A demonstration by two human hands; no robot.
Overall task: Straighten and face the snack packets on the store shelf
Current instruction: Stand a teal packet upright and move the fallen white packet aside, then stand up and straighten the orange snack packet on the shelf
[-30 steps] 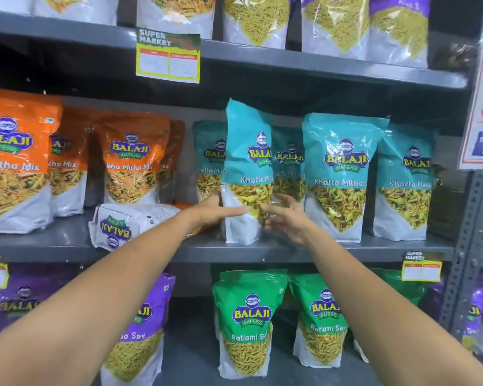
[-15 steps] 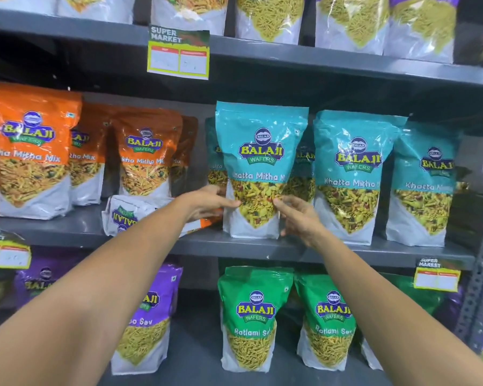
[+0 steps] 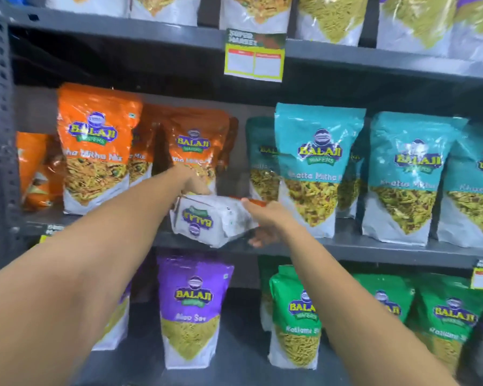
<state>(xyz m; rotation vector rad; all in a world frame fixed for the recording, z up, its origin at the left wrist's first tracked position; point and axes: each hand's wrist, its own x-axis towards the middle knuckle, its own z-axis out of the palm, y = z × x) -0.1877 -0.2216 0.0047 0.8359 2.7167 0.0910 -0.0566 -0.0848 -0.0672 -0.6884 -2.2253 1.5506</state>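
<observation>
A fallen orange packet lies on the middle shelf with its white bottom and upside-down logo toward me. My left hand grips its top left edge. My right hand holds its right side, fingers under it. Upright orange packets stand to the left and behind. Teal packets stand upright and face forward to the right.
A price tag hangs from the upper shelf edge. Purple and green packets stand on the lower shelf. More packets fill the top shelf. A perforated grey upright borders the left side.
Both hands left the teal packet, which now stands facing forward, and moved left onto the fallen orange packet. The view shifted left.
</observation>
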